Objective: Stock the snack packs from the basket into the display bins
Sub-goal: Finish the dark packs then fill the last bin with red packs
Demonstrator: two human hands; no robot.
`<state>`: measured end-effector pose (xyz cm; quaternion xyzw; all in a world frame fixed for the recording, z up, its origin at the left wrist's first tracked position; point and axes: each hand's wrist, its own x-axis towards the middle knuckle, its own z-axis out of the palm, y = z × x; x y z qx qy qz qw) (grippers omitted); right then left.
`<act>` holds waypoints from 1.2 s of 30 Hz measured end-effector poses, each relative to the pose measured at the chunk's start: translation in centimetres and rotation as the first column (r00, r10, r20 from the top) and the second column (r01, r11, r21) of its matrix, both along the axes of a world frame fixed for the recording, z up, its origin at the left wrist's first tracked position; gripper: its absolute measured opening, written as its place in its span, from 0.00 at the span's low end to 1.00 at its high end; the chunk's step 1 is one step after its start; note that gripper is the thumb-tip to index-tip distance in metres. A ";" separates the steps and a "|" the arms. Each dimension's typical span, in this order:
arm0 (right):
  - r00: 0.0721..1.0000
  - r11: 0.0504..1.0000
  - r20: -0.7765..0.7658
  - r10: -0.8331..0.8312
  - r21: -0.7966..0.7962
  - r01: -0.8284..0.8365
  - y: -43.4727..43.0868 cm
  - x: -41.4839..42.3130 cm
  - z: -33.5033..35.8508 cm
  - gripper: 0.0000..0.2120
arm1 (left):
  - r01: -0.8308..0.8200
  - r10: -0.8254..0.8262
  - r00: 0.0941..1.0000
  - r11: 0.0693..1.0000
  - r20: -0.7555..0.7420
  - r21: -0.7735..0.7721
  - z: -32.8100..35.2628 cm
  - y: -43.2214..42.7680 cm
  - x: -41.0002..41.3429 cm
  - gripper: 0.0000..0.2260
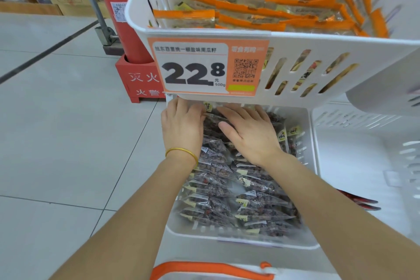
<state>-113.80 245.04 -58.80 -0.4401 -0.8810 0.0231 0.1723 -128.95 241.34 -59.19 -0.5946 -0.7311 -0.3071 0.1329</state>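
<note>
Already, dark snack packs [227,188] in clear wrappers with small yellow labels are lying in overlapping rows across the lower display bin [241,242], nearly to its front wall, so this bin looks close to fully stocked. The right hand [247,134] is pressing flat on the rear packs, fingers straight and slightly apart. The left hand [181,127], wearing a gold bangle [181,152], is pushing against their left side, fingers straight and together, tips hidden under the upper bin [318,45] of orange-edged packs [250,7]. The basket [204,267] is showing only an orange handle, so what remains cannot be judged. The price tag [193,70] is reading "22.8 元, 500g" beside a QR code. The red fire extinguisher stand [136,79] is reading "灭火".
</note>
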 end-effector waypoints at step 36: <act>0.956 0.941 -0.252 -0.150 -0.334 0.060 -29.4 14.9 -2.7 0.17 | 0.178 -0.224 0.974 0.817 -0.018 -0.548 3.6 -27.4 5.9 0.23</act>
